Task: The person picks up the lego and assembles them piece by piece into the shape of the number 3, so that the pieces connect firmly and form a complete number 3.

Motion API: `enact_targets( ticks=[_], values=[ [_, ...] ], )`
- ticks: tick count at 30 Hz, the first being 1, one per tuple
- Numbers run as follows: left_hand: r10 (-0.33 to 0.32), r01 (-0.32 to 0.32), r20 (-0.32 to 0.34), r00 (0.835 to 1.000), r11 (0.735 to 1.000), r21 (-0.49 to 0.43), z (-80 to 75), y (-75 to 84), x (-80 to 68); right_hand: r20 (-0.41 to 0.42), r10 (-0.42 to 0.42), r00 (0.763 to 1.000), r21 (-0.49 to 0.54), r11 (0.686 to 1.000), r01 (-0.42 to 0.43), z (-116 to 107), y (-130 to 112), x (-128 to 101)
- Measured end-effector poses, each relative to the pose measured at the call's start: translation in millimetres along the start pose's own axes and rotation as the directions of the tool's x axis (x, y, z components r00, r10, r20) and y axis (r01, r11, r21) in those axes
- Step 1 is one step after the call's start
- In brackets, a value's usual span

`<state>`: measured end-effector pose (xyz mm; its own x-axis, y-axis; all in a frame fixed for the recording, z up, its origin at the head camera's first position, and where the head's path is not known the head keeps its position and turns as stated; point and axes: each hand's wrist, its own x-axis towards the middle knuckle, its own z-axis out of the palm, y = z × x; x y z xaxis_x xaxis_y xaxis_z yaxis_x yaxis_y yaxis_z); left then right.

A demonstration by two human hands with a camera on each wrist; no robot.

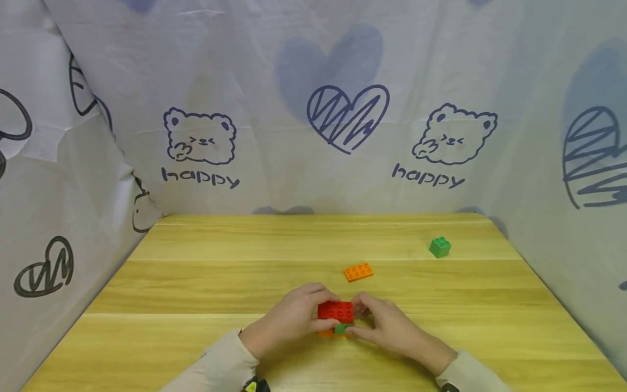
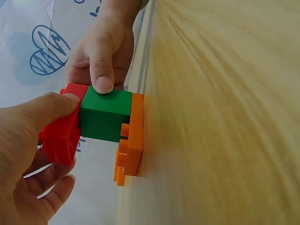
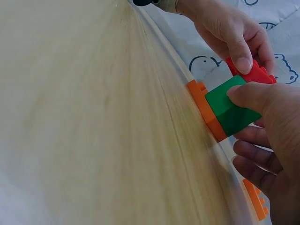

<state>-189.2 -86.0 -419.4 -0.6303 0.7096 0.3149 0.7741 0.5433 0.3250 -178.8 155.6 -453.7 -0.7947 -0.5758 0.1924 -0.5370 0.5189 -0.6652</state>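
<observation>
Both hands meet over small brick stack at near middle of wooden table (image 1: 196,283); left hand (image 1: 289,321) pinches red brick (image 1: 336,310) on top, thumb and fingers curled round its edges; right hand (image 1: 389,326) grips green block (image 2: 105,115) beneath, thumb pressed on its side; orange plate (image 2: 135,136) forms base, flat against tabletop; second orange plate (image 1: 358,271) lies just beyond stack; loose green brick (image 1: 440,246) sits well apart, far right.

Head overview; close opposing wrist views
</observation>
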Motion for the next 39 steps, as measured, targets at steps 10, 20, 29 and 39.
enact_targets(
  ticks=[10,20,29,39],
  values=[
    [0.017,-0.017,-0.016,1.0,0.999,0.042,-1.4,-0.9,0.4,0.001,-0.022,1.0,-0.056,0.998,0.022,-4.2,-0.6,1.0],
    [0.025,-0.022,-0.03,0.999,0.996,0.081,-1.3,-1.3,0.1,-0.001,0.009,1.0,-0.087,0.996,-0.009,-22.6,5.0,2.0],
    [0.03,-0.027,-0.032,0.999,0.994,0.104,-1.0,-0.5,-0.1,-0.111,0.094,0.989,-0.145,0.983,-0.11,-39.3,14.9,1.5],
    [0.053,-0.047,-0.05,0.997,0.993,0.108,-0.4,-0.8,0.2,-0.25,0.102,0.963,-0.251,0.954,-0.166,-59.9,36.3,0.4]
  ],
)
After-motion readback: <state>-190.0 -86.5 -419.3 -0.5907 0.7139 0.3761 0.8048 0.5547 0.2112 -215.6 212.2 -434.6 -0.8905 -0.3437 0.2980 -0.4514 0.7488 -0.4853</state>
